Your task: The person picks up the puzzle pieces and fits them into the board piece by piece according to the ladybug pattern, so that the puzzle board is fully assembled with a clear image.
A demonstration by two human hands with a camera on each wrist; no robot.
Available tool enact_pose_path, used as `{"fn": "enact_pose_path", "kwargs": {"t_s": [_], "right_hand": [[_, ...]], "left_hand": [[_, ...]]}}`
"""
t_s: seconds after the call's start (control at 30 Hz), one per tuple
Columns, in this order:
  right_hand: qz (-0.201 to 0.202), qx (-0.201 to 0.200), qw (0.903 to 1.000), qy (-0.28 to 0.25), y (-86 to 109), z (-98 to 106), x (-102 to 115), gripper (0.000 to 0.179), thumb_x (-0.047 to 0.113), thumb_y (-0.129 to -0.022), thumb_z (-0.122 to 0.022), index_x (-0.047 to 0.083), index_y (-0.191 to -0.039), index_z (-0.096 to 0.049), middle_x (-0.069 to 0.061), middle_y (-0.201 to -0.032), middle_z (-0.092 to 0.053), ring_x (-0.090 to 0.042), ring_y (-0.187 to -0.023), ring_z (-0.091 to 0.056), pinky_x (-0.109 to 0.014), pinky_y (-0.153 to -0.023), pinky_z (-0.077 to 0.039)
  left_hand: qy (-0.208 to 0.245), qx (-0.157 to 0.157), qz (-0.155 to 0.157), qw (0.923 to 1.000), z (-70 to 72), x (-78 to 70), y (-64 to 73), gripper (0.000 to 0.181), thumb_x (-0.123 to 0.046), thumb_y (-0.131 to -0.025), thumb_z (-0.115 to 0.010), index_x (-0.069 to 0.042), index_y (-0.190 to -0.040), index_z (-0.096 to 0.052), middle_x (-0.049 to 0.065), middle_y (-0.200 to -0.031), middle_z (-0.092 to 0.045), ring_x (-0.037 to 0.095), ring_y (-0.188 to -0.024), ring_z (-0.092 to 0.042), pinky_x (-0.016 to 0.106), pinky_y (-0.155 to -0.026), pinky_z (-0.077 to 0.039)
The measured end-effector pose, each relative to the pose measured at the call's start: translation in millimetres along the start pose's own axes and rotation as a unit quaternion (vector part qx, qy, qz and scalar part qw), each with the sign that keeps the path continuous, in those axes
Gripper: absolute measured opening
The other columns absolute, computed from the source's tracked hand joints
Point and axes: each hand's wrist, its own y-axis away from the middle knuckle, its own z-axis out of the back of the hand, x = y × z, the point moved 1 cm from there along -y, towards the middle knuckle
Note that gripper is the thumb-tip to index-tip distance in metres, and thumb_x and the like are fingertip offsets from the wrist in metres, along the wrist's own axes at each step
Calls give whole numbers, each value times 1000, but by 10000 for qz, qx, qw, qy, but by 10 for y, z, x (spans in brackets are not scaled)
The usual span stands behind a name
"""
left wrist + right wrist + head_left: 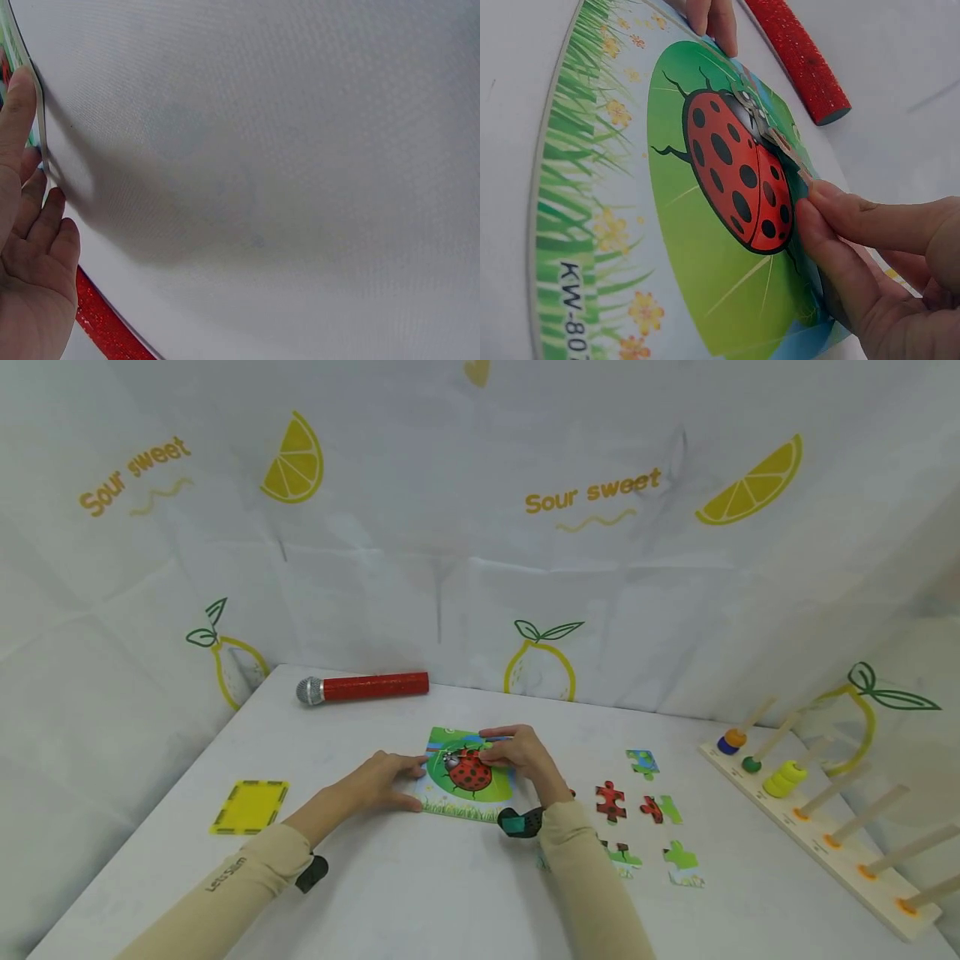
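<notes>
A puzzle board (437, 792) printed with a red ladybug on a green leaf lies flat on the white table. My left hand (378, 783) rests at its left edge, thumb near the lower corner and fingers along the side. Over the upper right of the board, my right hand (522, 755) pinches a thin jigsaw piece (781, 148) between thumb and finger. The right wrist view shows the piece edge-on and tilted, overlapping the ladybug's head and back. Its printed face is mostly hidden.
Several loose jigsaw pieces (611, 802) lie right of the board, some partly behind my right forearm. A wooden peg rack (813, 837) with coloured beads stands at the far right. A red microphone (375, 686) lies at the back, and a yellow square (250, 807) at the left.
</notes>
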Motion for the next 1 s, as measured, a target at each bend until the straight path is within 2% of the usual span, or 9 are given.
{"fn": "enact_pose_path", "kwargs": {"t_s": [0.13, 0.27, 0.43, 0.6, 0.77, 1.0], "right_hand": [[108, -237, 9988, 411, -2, -38, 10, 36, -13, -80, -66, -8, -115, -65, -20, -91, -66, -11, -63, -65, -25, -64, -58], [215, -403, 9971, 602, -4, -71, 5, 34, -14, -79, -66, -8, -113, -66, -22, -92, -66, -14, -65, -66, -28, -65, -59], [488, -589, 9913, 1069, 33, -100, 20, 32, -14, -77, -70, -8, -108, -68, -20, -91, -64, -20, -67, -69, -29, -63, -59], [759, -855, 9818, 1515, 45, -129, 28, 30, -14, -73, -74, -9, -102, -70, -19, -93, -63, -25, -69, -70, -28, -61, -59], [908, -1097, 9747, 1725, 20, -150, 22, 28, -13, -71, -76, -7, -98, -72, -19, -89, -64, -26, -69, -70, -27, -59, -58], [1083, -1348, 9544, 2434, 54, -152, 19, 29, -4, -69, -81, -3, -96, -74, -15, -86, -69, -28, -83, -64, -35, -72, -56]], "left_hand": [[0, 3, -9, 10000, -1, -1, -4, 59, -26, -76, -81, 1, -125, -62, 8, -124, -64, 30, -127, -49, 48, -106, -38], [19, 16, 1, 10000, -4, -8, -8, 57, -25, -76, -81, 1, -123, -63, 8, -128, -62, 29, -128, -48, 48, -107, -37], [11, 20, -6, 10000, -9, -9, -13, 56, -24, -76, -81, 1, -122, -64, 8, -129, -61, 29, -128, -48, 47, -107, -38], [23, 33, 8, 10000, -15, -3, -17, 57, -25, -76, -82, 1, -123, -63, 9, -127, -62, 29, -128, -48, 47, -107, -38], [45, 31, -3, 10000, -17, 2, -20, 59, -25, -75, -82, 1, -124, -62, 9, -123, -65, 29, -128, -48, 47, -107, -38], [28, 13, -13, 10000, -17, 4, -18, 59, -25, -76, -82, 1, -124, -62, 8, -122, -65, 29, -128, -49, 46, -106, -38]]}}
